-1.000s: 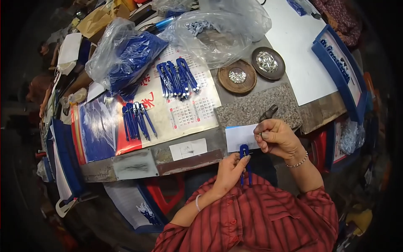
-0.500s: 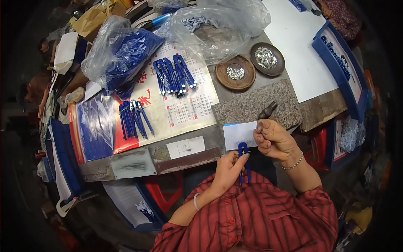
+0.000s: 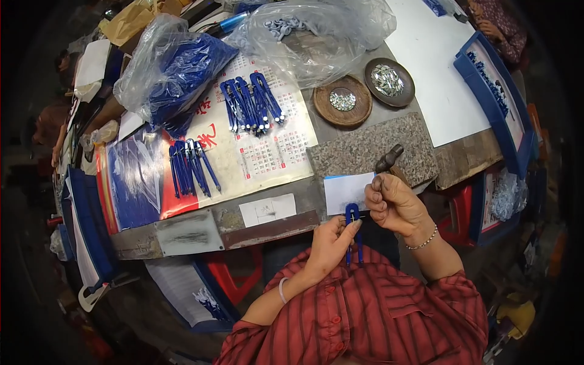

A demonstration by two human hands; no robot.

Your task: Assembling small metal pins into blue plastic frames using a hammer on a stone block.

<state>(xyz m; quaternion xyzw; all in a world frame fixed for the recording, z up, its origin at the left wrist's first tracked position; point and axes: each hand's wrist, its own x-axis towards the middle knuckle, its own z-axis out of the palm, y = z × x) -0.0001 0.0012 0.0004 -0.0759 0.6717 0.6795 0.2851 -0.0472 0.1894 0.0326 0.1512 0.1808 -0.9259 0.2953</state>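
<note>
Had a blue-walled tray [image 3: 100, 243] at the left edge of the frame and a clear plastic bag [image 3: 176, 76] of blue pieces in the upper left. Saw a small bunch of blue compasses [image 3: 191, 169] on a glossy calendar sheet [image 3: 231, 164], with a larger bunch [image 3: 251, 104] above and to its right. Had a sketched paper [image 3: 267, 210] near the front of the worktop [image 3: 137, 244]. Pinched a blue compass [image 3: 351, 214] between thumb and fingers of the left hand [image 3: 328, 246] at lower centre, legs pointing down the frame. Saw a wooden bowl [image 3: 331, 117] and a darker bowl [image 3: 406, 78] above a granite slab [image 3: 359, 152], both holding small silvery pieces. Gripped a hammer [image 3: 389, 158] in the curled right hand [image 3: 398, 207], right of centre, head poking out above and thumb pressed toward forefinger; could not tell the fingertips' contents. Had a white sheet [image 3: 435, 85] in the upper right, then another blue tray [image 3: 486, 112] beyond.
</note>
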